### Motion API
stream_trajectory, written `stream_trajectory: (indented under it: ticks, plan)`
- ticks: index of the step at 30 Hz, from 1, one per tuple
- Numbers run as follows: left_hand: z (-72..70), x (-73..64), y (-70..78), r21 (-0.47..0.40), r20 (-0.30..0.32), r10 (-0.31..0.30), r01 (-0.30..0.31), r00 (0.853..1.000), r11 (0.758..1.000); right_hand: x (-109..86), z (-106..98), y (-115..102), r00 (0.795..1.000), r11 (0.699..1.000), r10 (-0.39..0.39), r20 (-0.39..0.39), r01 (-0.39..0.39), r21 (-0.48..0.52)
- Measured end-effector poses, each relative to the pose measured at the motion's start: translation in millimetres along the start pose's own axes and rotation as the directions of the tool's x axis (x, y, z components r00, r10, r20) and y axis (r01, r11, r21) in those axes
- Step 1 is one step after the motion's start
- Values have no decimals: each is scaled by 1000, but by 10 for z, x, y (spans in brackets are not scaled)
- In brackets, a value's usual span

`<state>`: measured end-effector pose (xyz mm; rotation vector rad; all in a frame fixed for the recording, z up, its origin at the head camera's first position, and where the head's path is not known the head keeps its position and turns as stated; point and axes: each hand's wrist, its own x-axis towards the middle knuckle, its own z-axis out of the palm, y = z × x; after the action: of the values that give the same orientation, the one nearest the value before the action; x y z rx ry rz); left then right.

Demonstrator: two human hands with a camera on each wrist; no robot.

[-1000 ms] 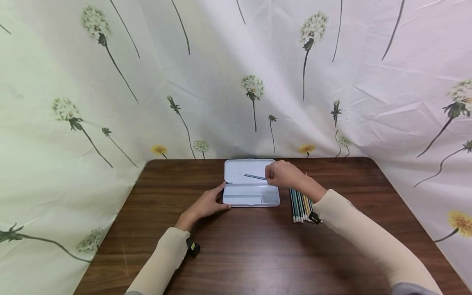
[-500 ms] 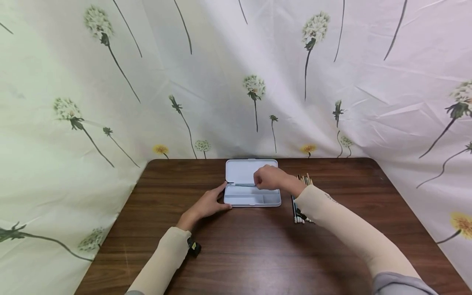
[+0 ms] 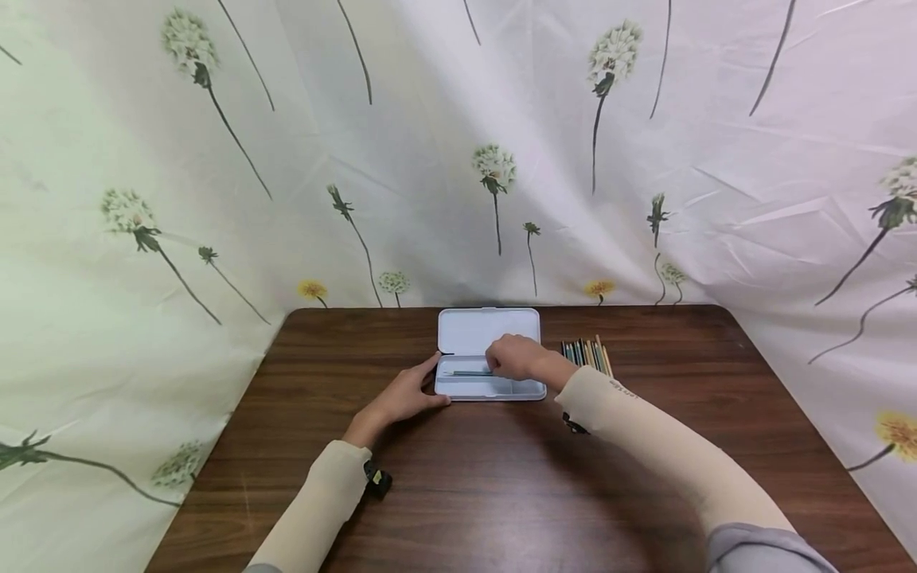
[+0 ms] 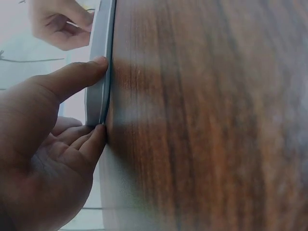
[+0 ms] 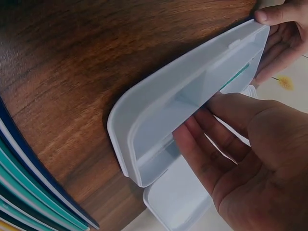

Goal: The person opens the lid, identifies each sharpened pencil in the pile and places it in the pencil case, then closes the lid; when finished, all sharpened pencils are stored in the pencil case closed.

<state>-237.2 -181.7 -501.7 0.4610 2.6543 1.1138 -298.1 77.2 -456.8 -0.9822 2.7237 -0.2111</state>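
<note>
A white plastic pencil case (image 3: 494,399) lies open on the table, its lid (image 3: 469,330) folded back towards the wall. My left hand (image 3: 401,396) holds the case's left end, thumb along the front side and fingers round the end, as the left wrist view also shows. Over the right half of the case, my right hand (image 3: 517,356) reaches down with fingertips inside, holding a green pencil (image 3: 469,373). The pencil lies lengthwise in the long rear compartment, with its right end hidden by the hand. In the right wrist view, the pencil (image 5: 236,77) shows beyond the compartment divider.
Right of the case lies a row of several pencils (image 3: 587,354), green, dark and yellowish, partly hidden behind the right forearm. The brown wooden table (image 3: 458,493) ends at a hanging cloth (image 3: 430,199) printed with dandelions. Each wrist wears a small black camera (image 3: 376,481).
My right hand has moved left and down with the pencil, from above the lid into the rear compartment. The left hand has stayed on the case's left end.
</note>
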Motion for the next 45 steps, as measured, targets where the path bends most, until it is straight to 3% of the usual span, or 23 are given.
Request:
stream_trajectory:
  ticks: [13,19,27,45]
  plan:
    - [25,-7,6,5,0,-11,11,1000,1000,-36,45,5,1000,1000,-16,0,16,-11]
    - [29,-1,18,-1,-1,-13,13,1000,1000,-137,-37,26,999,998,-38,-23,37,-56]
    - [28,3,-7,23,-10,-8,9,1000,1000,-415,-258,130,991,993,-91,-100,83,-81]
    - [18,-1,15,28,-7,7,-7,1000,1000,-1213,-493,613,972,1000,13,-234,-7,24]
